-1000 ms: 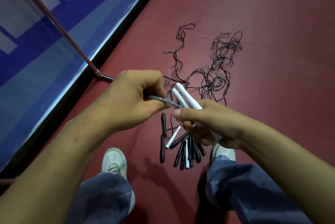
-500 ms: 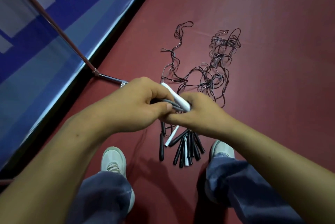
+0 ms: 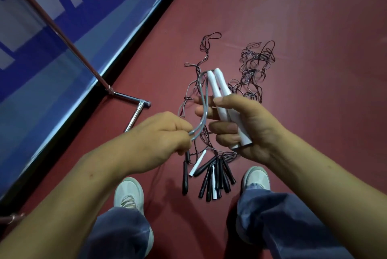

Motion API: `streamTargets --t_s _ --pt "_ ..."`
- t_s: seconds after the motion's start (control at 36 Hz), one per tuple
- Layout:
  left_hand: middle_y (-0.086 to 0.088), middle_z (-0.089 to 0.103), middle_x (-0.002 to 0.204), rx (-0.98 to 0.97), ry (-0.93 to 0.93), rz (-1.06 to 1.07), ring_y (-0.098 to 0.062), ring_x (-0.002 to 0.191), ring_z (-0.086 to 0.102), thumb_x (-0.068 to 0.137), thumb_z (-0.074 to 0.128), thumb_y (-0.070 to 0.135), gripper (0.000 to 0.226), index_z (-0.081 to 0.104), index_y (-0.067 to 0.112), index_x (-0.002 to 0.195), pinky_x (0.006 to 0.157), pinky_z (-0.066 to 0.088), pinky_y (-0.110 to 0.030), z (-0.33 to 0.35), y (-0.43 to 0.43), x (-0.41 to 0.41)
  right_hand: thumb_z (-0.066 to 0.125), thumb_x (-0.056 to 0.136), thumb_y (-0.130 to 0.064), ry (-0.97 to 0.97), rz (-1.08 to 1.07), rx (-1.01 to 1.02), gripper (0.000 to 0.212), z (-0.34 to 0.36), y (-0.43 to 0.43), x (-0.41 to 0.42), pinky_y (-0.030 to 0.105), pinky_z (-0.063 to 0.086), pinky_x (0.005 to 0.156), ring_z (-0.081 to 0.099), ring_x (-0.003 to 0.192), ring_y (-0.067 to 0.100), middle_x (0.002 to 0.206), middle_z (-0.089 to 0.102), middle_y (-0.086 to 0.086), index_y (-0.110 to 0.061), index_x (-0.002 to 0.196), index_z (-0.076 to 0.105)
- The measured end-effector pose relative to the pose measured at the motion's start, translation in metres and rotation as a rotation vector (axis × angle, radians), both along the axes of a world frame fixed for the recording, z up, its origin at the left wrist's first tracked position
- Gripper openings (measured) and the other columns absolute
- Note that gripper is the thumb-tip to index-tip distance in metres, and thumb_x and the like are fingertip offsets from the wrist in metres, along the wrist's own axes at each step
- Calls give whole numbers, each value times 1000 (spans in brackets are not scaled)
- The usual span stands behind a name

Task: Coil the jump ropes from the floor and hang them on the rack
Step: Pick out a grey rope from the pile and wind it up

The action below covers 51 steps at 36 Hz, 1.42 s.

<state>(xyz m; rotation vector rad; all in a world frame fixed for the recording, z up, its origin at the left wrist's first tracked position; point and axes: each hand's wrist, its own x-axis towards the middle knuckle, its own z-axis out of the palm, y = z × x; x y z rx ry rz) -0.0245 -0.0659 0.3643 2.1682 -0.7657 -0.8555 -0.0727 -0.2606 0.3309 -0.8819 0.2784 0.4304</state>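
— So, where are we with the ropes?

— Early, by our reading. We have one rope up off the floor (image 3: 303, 28). Our right hand (image 3: 247, 126) is wrapped round its two white handles (image 3: 219, 95), which we hold side by side with their narrow ends pointing away from us and our thumb pressed across them.

— And the left?

— Our left hand (image 3: 165, 141) pinches the grey cord (image 3: 205, 95) between thumb and curled fingers, and the cord arcs from there up to the handle tips. We see no loops laid yet, so we judge the coiling of this one has barely begun.

— What lies on the floor?

— Most of the job. A bunch of handles (image 3: 211, 177), mostly black with a couple of white, lies fanned between our shoes (image 3: 128, 192). Their thin dark cords (image 3: 253, 70) run away from us into a loose tangle. We cannot count the ropes from here.

— Anything hung?

— Nothing that we can see. A chrome tube frame (image 3: 125, 97) stands to our left by the blue panel (image 3: 41, 49). It may be the rack, though we cannot tell, and no rope is on the part in view.

— So what remains?

— We wind this cord into a coil and hang it, then free each of the others and do the same. We expect the tangled cords to snag.
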Motion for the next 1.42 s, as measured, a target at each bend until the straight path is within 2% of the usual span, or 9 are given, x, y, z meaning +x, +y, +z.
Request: streamTargets --t_s 0.08,0.19,0.42,0.58,0.69,0.89,1.08,1.17,1.42 --pt "5 36 55 68 4 -45 -13 54 34 78 49 31 28 44 9 62 57 37 -47 -6 -9 -7 66 87 -18 23 -31 -104 60 -3 7 2 16 19 37 26 45 3 78 55 -2 1 141 48" --pt "2 40 55 151 -100 -104 -15 51 34 91 55 24 32 43 10 65 51 37 -43 -14 -13 -12 55 100 -16 114 -66 -319 10 -8 13 2 18 23 37 27 45 8 70 47 1 -11 103 47" --pt "10 57 56 -103 -486 -78 -7 56 55 88 68 38 16 75 25 80 52 38 -18 -20 2 12 38 100 -65 -65 288 -849 55 -7 13 -4 24 30 42 29 44 14 65 32 8 -13 81 45" --pt "6 73 74 -281 -556 76 -12 68 69 81 83 23 10 76 17 85 63 53 -34 -8 6 20 40 84 -82 -130 547 -644 70 8 7 -10 26 25 46 25 53 14 66 29 3 -13 83 46" --pt "7 72 70 -342 -471 124 -8 67 68 74 87 14 12 77 17 79 61 52 -18 6 9 18 74 81 -60 -192 733 -805 57 18 4 -12 22 28 41 30 42 15 54 36 2 -13 66 45" --pt "-3 76 71 -334 -14 7 -10 66 70 67 87 10 13 79 11 77 65 53 -17 5 10 17 69 90 -46 -389 946 -1203 39 23 19 -21 51 53 66 58 69 34 77 61 16 -9 83 60" --pt "-3 54 54 -332 222 167 -14 54 44 91 62 -7 33 78 15 71 51 36 -22 -27 8 11 72 93 -26 -495 677 -1124 39 33 7 -17 29 32 47 36 46 10 54 39 -5 -9 66 48" --pt "-4 50 54 -328 349 145 -21 56 46 102 49 30 41 70 16 70 60 43 -27 -34 1 -4 71 93 -24 -450 520 -1086 29 34 -4 -15 28 32 44 37 45 11 55 43 -2 -2 78 61" --pt "9 49 56 45 -205 -91 -10 53 48 97 55 25 21 51 30 77 56 42 -31 -44 -9 -27 70 85 -20 -178 389 -1383 27 12 -15 -9 26 35 40 41 41 15 55 45 1 -14 67 51"
